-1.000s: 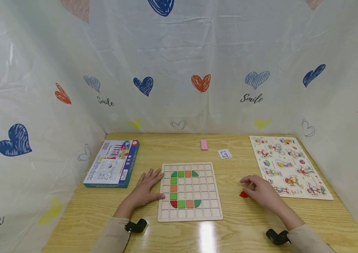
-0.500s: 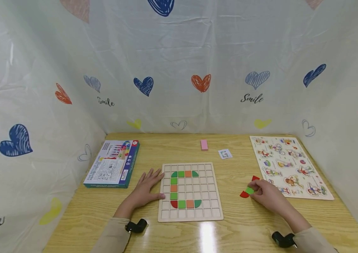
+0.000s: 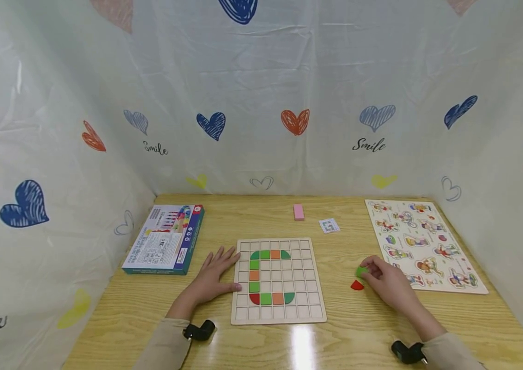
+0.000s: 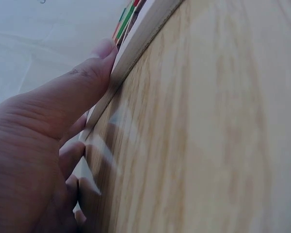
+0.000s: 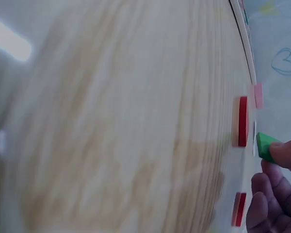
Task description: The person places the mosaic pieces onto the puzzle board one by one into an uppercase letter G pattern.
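Fingers spread, my left hand (image 3: 212,275) lies at the left side of a wooden grid board (image 3: 307,308). Its thumb (image 4: 104,51) presses on the board's edge in the left wrist view. On the board, green, orange and red tiles form a C shape. My right hand (image 3: 387,282) pinches a green tile (image 3: 360,271) between thumb and fingers, to the right of the board. Just below that tile lies a red quarter-round piece (image 3: 357,285). The right wrist view shows a second red piece (image 5: 239,209) under the fingers, hidden by the hand in the head view.
A boxed game (image 3: 162,241) lies at the table's left. Behind the board are a pink block (image 3: 298,212) and a small printed card (image 3: 329,225). A picture puzzle board (image 3: 428,246) lies at the right, close to my right hand. Heart-printed sheeting (image 3: 252,154) encloses the table.
My right hand has picked out the green tile from between the two red pieces and shifted it slightly up and left. The left hand and the grid board have stayed put.
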`<act>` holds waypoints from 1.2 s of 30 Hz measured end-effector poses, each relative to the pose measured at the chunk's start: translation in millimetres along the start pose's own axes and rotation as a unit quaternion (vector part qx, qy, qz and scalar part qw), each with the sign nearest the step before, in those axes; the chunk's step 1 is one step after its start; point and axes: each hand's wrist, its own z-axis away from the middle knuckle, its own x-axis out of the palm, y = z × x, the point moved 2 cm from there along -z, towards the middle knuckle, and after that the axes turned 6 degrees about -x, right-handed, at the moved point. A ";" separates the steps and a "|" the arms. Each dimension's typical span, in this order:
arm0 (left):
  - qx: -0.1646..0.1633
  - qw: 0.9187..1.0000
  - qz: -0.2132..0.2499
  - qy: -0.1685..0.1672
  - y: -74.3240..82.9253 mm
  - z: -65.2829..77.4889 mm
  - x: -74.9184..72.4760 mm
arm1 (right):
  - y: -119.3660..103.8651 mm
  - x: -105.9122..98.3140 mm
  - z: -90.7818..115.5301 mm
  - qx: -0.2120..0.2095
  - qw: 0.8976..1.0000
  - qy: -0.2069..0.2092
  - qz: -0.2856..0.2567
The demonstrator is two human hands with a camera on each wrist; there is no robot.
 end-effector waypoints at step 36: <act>0.007 1.000 0.006 0.001 1.2 -0.5 -0.5 | -106.8 99.3 -41.6 -0.130 0.978 -0.140 -0.081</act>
